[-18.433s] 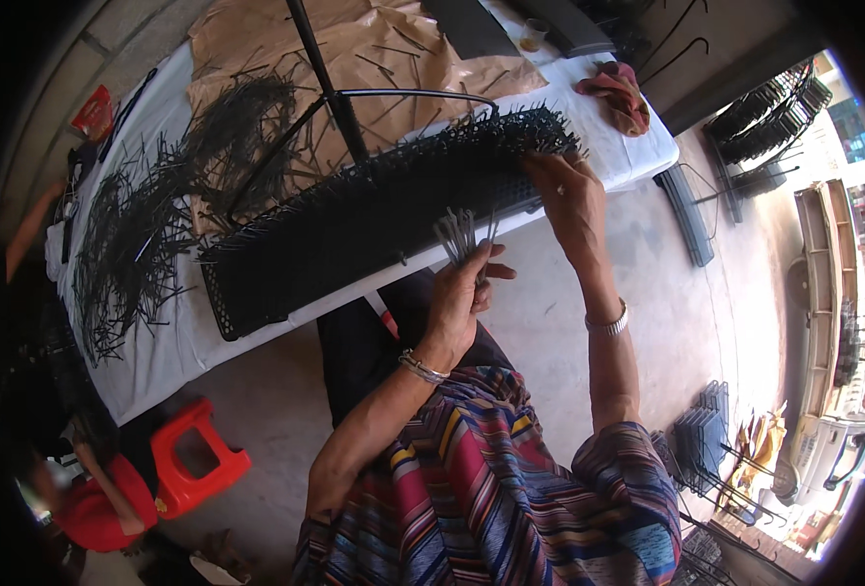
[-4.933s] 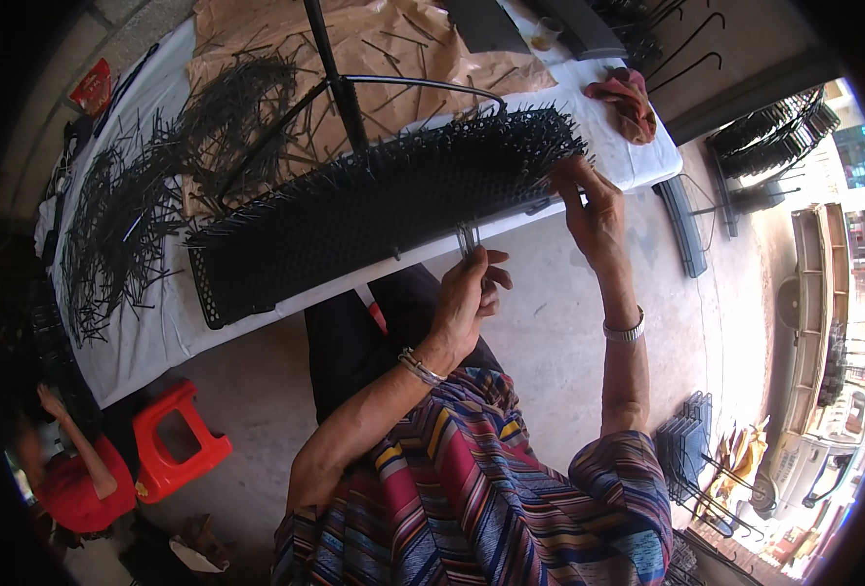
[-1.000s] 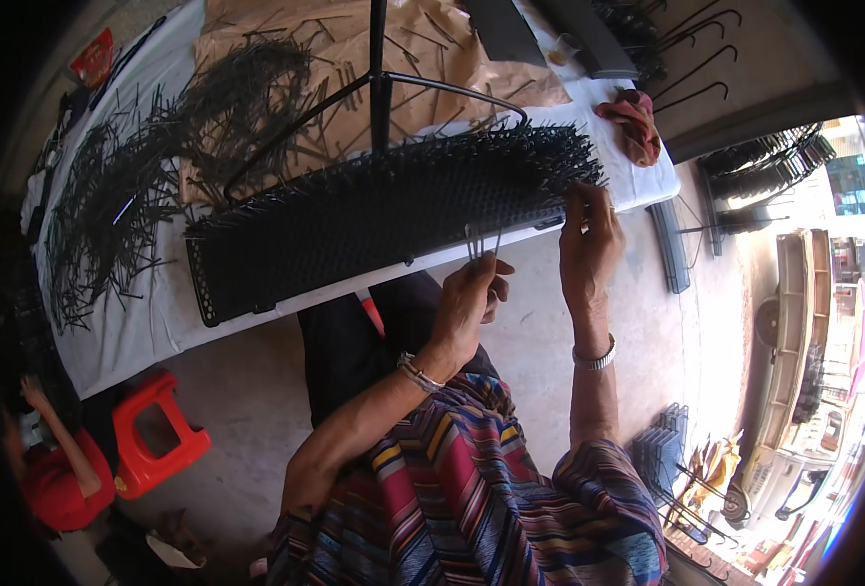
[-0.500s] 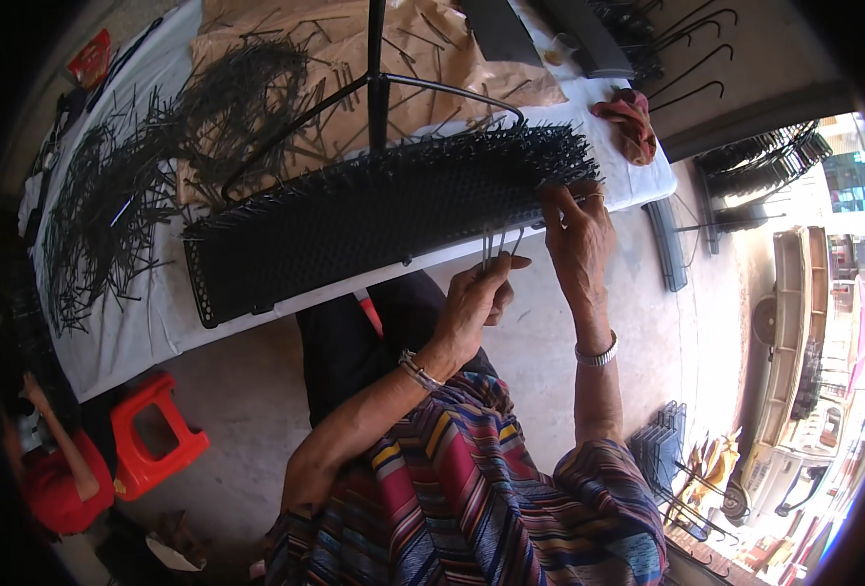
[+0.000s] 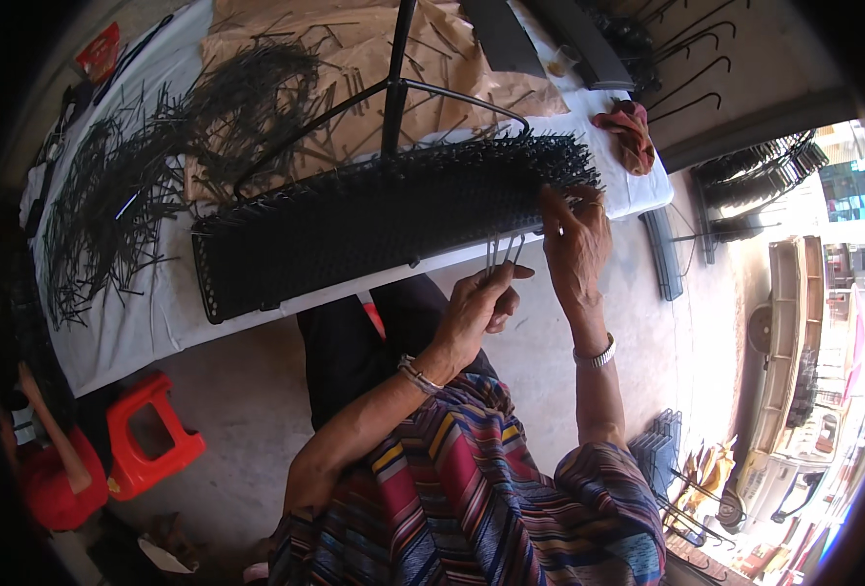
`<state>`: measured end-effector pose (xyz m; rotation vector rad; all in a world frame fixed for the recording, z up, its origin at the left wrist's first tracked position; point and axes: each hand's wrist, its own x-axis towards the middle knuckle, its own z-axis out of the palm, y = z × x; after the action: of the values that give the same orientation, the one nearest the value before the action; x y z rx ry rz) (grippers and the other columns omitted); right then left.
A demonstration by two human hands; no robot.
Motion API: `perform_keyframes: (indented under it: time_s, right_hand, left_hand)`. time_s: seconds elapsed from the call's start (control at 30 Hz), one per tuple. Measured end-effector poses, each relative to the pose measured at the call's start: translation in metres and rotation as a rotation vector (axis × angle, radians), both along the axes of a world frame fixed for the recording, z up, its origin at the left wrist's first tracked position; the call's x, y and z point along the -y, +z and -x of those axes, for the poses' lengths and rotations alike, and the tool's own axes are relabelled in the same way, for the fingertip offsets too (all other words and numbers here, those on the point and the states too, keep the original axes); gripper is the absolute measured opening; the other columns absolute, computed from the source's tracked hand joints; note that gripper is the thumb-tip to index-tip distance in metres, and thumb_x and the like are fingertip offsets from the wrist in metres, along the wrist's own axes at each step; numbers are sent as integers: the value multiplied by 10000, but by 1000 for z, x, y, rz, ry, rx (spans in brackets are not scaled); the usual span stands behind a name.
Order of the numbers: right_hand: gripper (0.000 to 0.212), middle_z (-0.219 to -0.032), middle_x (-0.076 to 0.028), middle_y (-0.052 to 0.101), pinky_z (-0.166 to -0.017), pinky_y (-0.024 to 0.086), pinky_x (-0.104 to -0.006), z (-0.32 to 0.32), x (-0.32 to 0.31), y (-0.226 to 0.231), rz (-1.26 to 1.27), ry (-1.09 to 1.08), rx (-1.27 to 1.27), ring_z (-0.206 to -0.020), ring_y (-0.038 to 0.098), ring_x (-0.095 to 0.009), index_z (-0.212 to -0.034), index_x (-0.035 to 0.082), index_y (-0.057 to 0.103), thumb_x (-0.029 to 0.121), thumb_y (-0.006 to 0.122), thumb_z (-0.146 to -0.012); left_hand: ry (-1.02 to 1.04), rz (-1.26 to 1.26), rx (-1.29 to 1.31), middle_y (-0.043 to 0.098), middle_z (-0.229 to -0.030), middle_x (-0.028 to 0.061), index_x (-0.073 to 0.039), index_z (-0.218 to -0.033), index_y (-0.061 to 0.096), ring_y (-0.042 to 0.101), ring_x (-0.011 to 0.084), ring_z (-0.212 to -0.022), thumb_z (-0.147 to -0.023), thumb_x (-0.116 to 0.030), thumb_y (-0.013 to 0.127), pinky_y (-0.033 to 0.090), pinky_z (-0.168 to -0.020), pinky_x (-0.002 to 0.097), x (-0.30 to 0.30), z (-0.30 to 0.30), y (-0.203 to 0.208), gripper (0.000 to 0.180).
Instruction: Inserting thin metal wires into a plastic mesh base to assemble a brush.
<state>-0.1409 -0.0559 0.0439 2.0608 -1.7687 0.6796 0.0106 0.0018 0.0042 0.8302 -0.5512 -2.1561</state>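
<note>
Left hand (image 5: 473,311): closed around a small bundle of thin grey pins (image 5: 503,256), held upright below the table's near edge, tips pointing up toward the panel

Right hand (image 5: 577,244): fingertips pinched at the right end of the long black perforated panel (image 5: 374,220), touching its near edge; whether a pin sits between the fingers cannot be told

Long black perforated panel: lies lengthwise across the white-covered table (image 5: 159,313), tilted slightly, right end bristling with upright pins

Loose black pins (image 5: 130,195): scattered heap at the left of the table, well apart from both hands

Brown paper sheet (image 5: 374,49): behind the panel, under a black metal stand (image 5: 393,88)

Red cloth (image 5: 628,132): at the table's right end, near the right hand

Red stool (image 5: 149,444): on the floor, lower left
</note>
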Motion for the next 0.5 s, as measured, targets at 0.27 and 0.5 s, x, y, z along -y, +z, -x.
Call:
perform_keyframes:
  time_s: [0.27,0.5]
  right_hand:
    - [228,-877,-104,668,-669,484,-303,-9,-29,24,-740,68,901,-746,638,-164,-1061,-11,649,125,600,-885]
    - [151,-797,-43,628,-595,439,-226,1,-22,25,-776,243,1097,-659,527,-77,-962,-35,629,95,597,-892]
  left_hand:
    - [-2,82,-19,484,-601,-45,-37,-1088,656,306,23,-477,-974,-409,494,228,-439,194,3,-2,-5,422]
    - [-80,142,34,510,-608,-32,-40,-1052,674,312,19,-479,-974,-399,496,230,-444,190,9,-7,0,408]
